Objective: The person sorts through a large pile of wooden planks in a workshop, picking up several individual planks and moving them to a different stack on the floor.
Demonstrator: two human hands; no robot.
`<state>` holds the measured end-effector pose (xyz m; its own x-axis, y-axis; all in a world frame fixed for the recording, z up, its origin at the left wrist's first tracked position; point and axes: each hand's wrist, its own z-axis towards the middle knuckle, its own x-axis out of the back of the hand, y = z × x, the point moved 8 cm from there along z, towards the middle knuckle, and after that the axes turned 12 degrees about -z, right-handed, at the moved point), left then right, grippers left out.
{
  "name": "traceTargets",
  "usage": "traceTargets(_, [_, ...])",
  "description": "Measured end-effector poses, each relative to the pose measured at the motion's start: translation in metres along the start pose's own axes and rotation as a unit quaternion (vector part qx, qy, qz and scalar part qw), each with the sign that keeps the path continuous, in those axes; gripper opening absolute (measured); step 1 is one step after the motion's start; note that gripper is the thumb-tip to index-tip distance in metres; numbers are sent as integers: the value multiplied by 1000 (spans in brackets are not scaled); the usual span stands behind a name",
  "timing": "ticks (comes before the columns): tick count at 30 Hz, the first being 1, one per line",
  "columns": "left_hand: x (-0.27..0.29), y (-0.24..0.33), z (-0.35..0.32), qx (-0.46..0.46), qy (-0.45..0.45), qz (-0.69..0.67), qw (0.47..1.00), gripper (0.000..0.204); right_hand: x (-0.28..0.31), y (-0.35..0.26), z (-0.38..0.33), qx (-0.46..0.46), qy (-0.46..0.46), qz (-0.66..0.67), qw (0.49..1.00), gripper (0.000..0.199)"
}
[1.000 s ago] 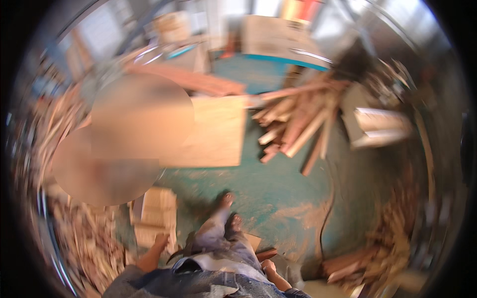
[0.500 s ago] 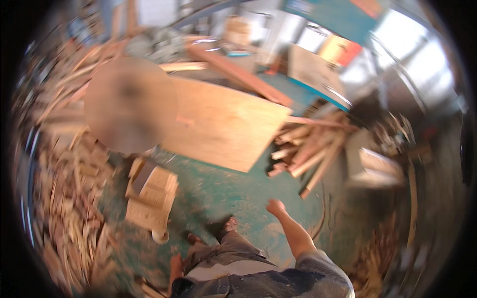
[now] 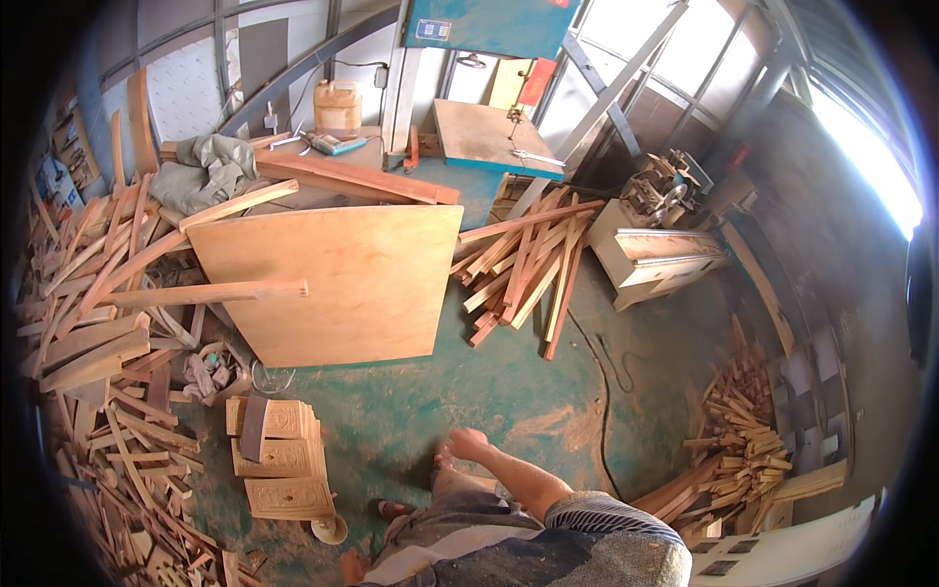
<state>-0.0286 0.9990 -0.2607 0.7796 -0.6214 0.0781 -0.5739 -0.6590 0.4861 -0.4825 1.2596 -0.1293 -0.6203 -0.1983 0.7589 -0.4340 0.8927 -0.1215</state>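
Note:
My right hand (image 3: pixel 469 445) hangs in front of my body above the green floor (image 3: pixel 548 391), fingers curled in and nothing showing in them. My left hand (image 3: pixel 353 565) is low beside my left hip, mostly hidden by my clothes, so its fingers cannot be made out. Nearest to both hands, on the floor to the left, lies a stack of carved wooden panels (image 3: pixel 284 458) with a dark strip (image 3: pixel 252 428) on top. A small round pale object (image 3: pixel 331 529) lies by its near end. Neither hand touches these.
A large plywood sheet (image 3: pixel 333 284) leans ahead, with a loose wood pile (image 3: pixel 108 323) along the left. Sawn sticks (image 3: pixel 533 264) lie beside a blue machine with a table (image 3: pixel 489 137). A bench machine (image 3: pixel 665 235) stands right. A black cable (image 3: pixel 603 421) crosses the floor near more offcuts (image 3: pixel 743 440).
The view has turned to the right, so the plywood sheet and panels sit further left. My right hand has swung inward toward my body. My feet have shifted as in a step.

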Motion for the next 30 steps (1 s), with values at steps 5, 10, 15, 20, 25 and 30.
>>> traceTargets(5, [-30, 49, 22, -34, -33, -6, 999, 23, -113, 130, -65, -127, -5, 49, 991, 31])
traceTargets(10, [-63, 69, 28, -51, -43, 0, 998, 25, -175, 169, -111, -194, -126, 80, 969, 37])
traceTargets(15, [-85, 50, 6, -135, -74, 100, 983, 28, -165, 188, -43, -75, -131, -29, 988, 38])
traceTargets(20, [-72, 31, -41, -392, -1, 277, 878, 28, -61, 133, 62, 9, -35, -50, 998, 38])
traceTargets(25, [-75, 8, -110, -48, 122, -312, 941, 13, -27, 110, 170, 30, -16, -142, 989, 40])
traceTargets(30, [-29, -74, -181, -44, 212, -339, 916, 26, 8, -47, 154, 244, 24, -133, 960, 45])
